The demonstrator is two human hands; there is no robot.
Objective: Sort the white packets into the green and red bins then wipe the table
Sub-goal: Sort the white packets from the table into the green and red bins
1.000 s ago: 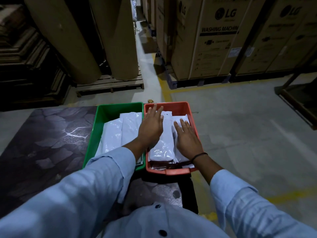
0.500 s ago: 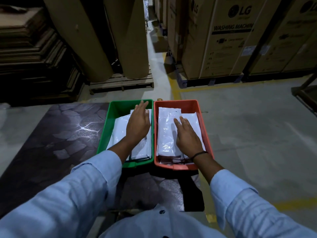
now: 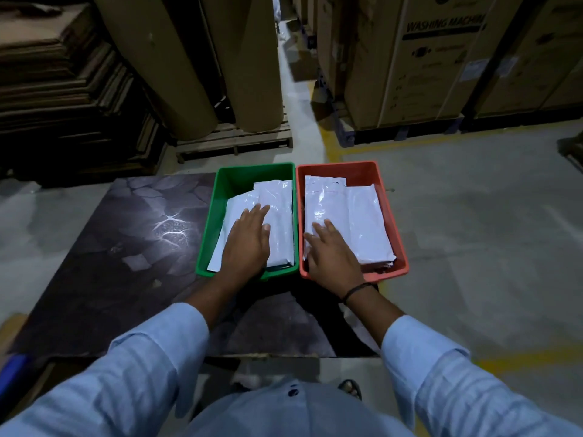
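Marbled tabletop [image 3: 126, 247]; flat left hand [image 3: 247, 244] on glossy packets [image 3: 279, 212] in green bin [image 3: 239, 177], flat right hand [image 3: 331, 257] in red bin [image 3: 361, 171].

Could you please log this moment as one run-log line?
left hand flat on white packets in green bin | right hand flat on white packets in red bin | bins adjacent

Warehouse. Far right: tall cardboard boxes [image 3: 435, 58] printed "WASHING MACHINE", standing on dark pallets [image 3: 394, 134]. Far centre: huge brown paper rolls [image 3: 164, 58] upright on wooden pallet [image 3: 233, 141]. Far left: stack of flattened cardboard sheets [image 3: 56, 89]. Bare concrete floor [image 3: 473, 216], painted yellow line [image 3: 328, 143] beside aisle.
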